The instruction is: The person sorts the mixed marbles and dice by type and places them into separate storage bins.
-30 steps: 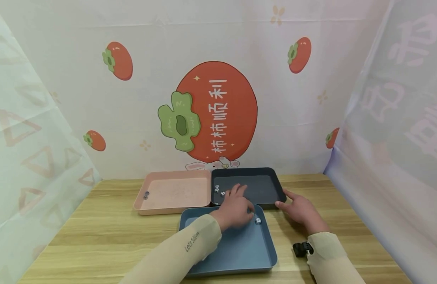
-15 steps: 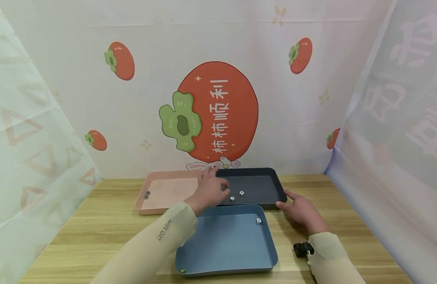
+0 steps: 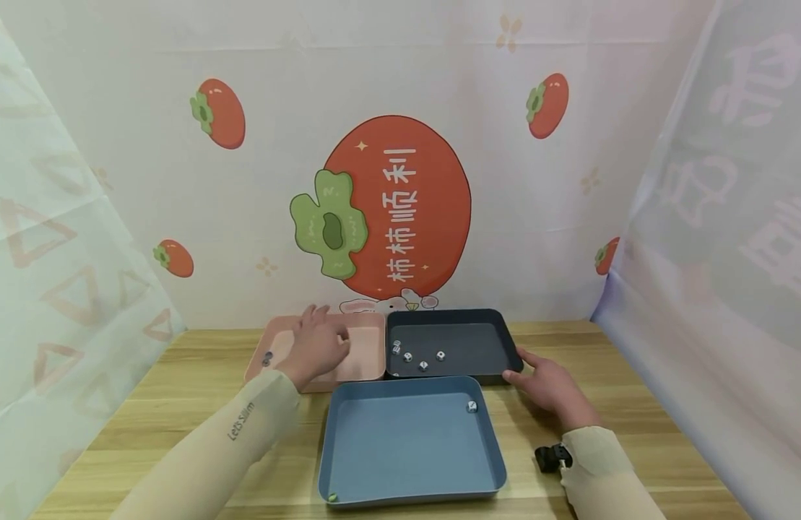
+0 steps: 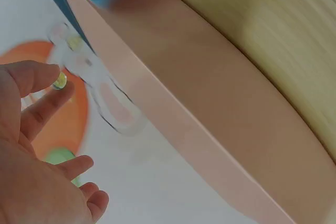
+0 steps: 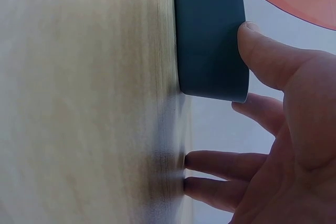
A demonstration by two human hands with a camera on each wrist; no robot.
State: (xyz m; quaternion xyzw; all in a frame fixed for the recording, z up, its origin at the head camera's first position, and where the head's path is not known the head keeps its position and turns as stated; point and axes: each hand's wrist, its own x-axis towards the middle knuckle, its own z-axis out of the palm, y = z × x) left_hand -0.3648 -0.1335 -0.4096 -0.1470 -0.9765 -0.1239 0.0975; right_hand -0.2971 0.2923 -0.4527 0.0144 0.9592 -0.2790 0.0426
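Note:
My left hand is above the pink tray, near its left half. In the left wrist view, thumb and index finger pinch a small clear glass marble with yellow-green in it; the other fingers are spread. Two dark marbles lie at the pink tray's left side. Around the front right corner of the dark tray rests my right hand, thumb on the rim and index finger beside the corner, fingers fairly straight. Several white dice lie in the dark tray's left half.
A blue tray stands in front of the other two, with one white die by its right wall and a green marble in its front left corner. A printed cloth hangs behind the wooden table.
My left hand has moved left, from the blue tray's back edge past the dark tray to over the pink tray. My right hand stays at the dark tray's corner.

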